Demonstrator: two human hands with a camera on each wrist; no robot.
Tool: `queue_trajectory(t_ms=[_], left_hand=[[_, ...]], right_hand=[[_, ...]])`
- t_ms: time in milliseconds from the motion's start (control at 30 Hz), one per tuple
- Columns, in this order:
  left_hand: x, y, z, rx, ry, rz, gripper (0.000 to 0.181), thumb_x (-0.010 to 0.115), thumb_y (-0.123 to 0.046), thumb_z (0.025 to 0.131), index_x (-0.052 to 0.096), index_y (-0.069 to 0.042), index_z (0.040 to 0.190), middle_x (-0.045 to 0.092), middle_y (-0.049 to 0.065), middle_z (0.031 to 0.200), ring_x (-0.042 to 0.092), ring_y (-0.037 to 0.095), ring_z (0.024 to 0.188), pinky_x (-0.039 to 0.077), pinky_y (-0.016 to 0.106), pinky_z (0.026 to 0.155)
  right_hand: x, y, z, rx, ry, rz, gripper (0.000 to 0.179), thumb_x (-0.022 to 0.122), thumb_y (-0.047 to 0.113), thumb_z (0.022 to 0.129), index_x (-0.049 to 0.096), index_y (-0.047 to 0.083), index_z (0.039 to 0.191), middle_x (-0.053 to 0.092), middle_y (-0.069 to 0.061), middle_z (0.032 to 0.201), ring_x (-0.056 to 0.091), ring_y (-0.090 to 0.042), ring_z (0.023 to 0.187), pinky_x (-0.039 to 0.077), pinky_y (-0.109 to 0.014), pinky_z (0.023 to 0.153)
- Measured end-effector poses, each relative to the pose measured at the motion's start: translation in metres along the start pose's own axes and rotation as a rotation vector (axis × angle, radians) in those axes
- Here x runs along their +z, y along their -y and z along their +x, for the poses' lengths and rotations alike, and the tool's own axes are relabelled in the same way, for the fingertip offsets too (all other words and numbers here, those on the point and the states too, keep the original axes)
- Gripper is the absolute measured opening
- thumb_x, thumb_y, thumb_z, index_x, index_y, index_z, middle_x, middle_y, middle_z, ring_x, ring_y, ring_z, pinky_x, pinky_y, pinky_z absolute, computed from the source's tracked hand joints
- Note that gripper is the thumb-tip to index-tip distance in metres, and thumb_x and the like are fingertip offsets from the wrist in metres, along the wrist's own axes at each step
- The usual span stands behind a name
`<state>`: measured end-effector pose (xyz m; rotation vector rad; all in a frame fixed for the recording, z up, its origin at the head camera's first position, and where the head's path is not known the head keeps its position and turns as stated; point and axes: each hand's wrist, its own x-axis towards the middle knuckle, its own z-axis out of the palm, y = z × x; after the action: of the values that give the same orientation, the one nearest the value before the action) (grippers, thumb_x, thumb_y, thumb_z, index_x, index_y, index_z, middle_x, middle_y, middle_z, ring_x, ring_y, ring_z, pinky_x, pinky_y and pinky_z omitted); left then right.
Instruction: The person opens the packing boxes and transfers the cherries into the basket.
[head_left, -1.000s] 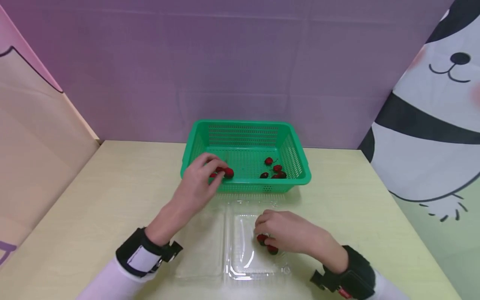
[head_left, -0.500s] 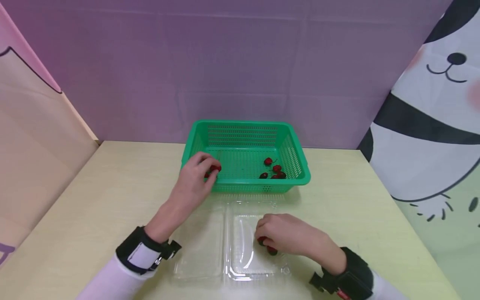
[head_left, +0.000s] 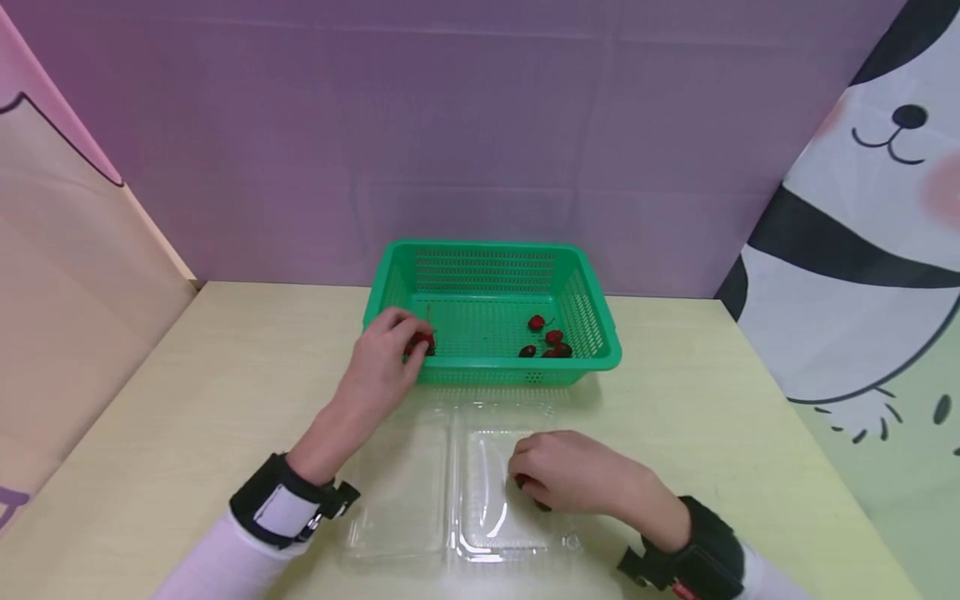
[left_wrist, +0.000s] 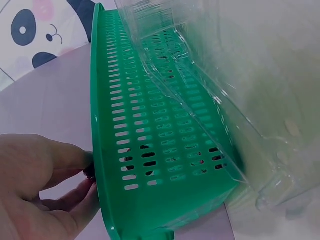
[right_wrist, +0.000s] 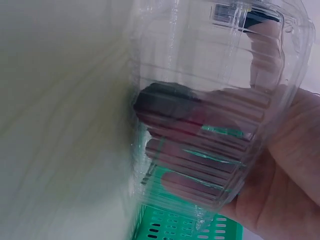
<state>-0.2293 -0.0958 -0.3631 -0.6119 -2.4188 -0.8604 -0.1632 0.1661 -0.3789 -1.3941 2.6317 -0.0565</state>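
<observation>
My left hand (head_left: 378, 358) reaches over the front left rim of the green plastic basket (head_left: 517, 364). Its thumb and fingers pinch a red cherry (head_left: 424, 340); in the left wrist view the fingers partly hide it. A clear plastic clamshell box (head_left: 495, 537) lies open in front of the basket. Inside its right half, my right hand (head_left: 577, 471) has its fingers curled round a cherry (head_left: 521, 481), mostly covered by the hand. A second dark cherry (head_left: 542, 506) shows just below the thumb. Through the box wall in the right wrist view, dark red fruit (right_wrist: 167, 107) sits by the fingertips.
Several more cherries (head_left: 553, 337) lie at the right side of the basket's floor. The box's left half (head_left: 397, 533) lies flat on the pale wooden table (head_left: 187, 400). A purple cloth (head_left: 465, 125) hangs behind, and a panda-printed cloth (head_left: 862, 317) borders the right.
My left hand has shifted left along the basket's front rim, the cherry between its fingers. The right hand has lowered slightly and covers more of the cherries in the box.
</observation>
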Motion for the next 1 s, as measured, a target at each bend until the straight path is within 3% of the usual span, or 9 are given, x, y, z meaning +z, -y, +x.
queue_trajectory(t_ms=[333, 600, 1000], left_hand=[[0.0011, 0.0036, -0.0031, -0.017, -0.007, 0.001, 0.009, 0.071, 0.003, 0.086, 0.071, -0.002, 0.093, 0.057, 0.006, 0.097, 0.058, 0.021, 0.09, 0.049, 0.025, 0.073], [0.0016, 0.0058, -0.0042, -0.037, 0.007, -0.005, 0.008, 0.072, 0.002, 0.086, 0.071, -0.002, 0.093, 0.056, 0.006, 0.097, 0.059, 0.022, 0.089, 0.049, 0.025, 0.074], [0.0002, 0.0056, -0.004, -0.067, 0.025, -0.009, 0.007, 0.072, 0.001, 0.086, 0.071, 0.0, 0.093, 0.057, 0.01, 0.097, 0.064, 0.019, 0.078, 0.051, 0.021, 0.067]], right_hand=[[0.0056, -0.0007, 0.0003, -0.012, -0.007, -0.004, 0.008, 0.07, 0.01, 0.087, 0.068, 0.017, 0.09, 0.056, 0.013, 0.082, 0.054, -0.002, 0.072, 0.046, -0.017, 0.065], [0.0053, -0.0013, 0.0, 0.021, -0.009, 0.039, 0.009, 0.067, 0.007, 0.089, 0.07, 0.015, 0.095, 0.061, 0.009, 0.091, 0.058, -0.004, 0.083, 0.048, -0.018, 0.074], [0.0027, -0.0013, 0.0005, 0.011, -0.033, 0.07, 0.014, 0.067, 0.003, 0.089, 0.071, 0.013, 0.099, 0.063, 0.007, 0.095, 0.061, -0.005, 0.088, 0.048, -0.017, 0.078]])
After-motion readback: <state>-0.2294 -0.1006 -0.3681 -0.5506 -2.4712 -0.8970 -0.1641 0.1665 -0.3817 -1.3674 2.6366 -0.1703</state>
